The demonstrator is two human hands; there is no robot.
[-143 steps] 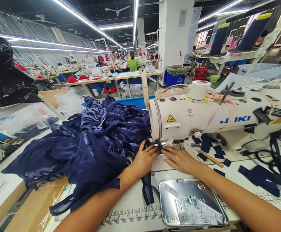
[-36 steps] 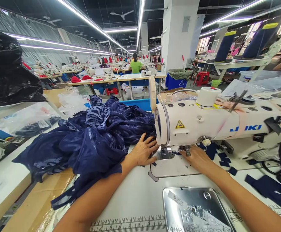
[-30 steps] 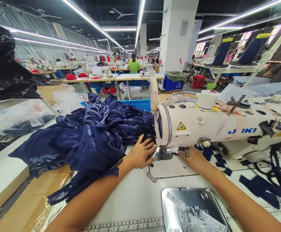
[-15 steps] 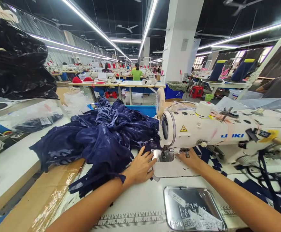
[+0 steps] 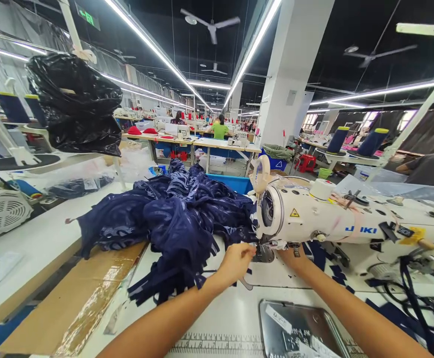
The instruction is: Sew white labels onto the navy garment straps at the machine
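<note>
My left hand (image 5: 235, 264) is just left of the needle area of a white sewing machine (image 5: 314, 211), its thumb and fingers pinched together; what they hold, if anything, is too small to make out. Under the machine's arm, to the right of the needle plate (image 5: 265, 253), is my right hand (image 5: 292, 259), its fingers hidden behind the machine's parts. A large heap of navy sheer fabric pieces (image 5: 179, 219) lies left of the machine, with loose strips trailing near my left wrist.
A metal tin lid (image 5: 302, 328) with paper labels lies at the front, by a printed ruler strip (image 5: 217, 344). Navy scraps (image 5: 392, 318) are strewn at right. Flattened cardboard (image 5: 78, 293) lies at left, below a hanging black plastic bag (image 5: 77, 104). A person in green (image 5: 220, 130) sits farther back.
The view has tilted up and turned left. My left hand has gone from lying flat with fingers spread to a pinch near the needle. My right hand stays under the machine's arm.
</note>
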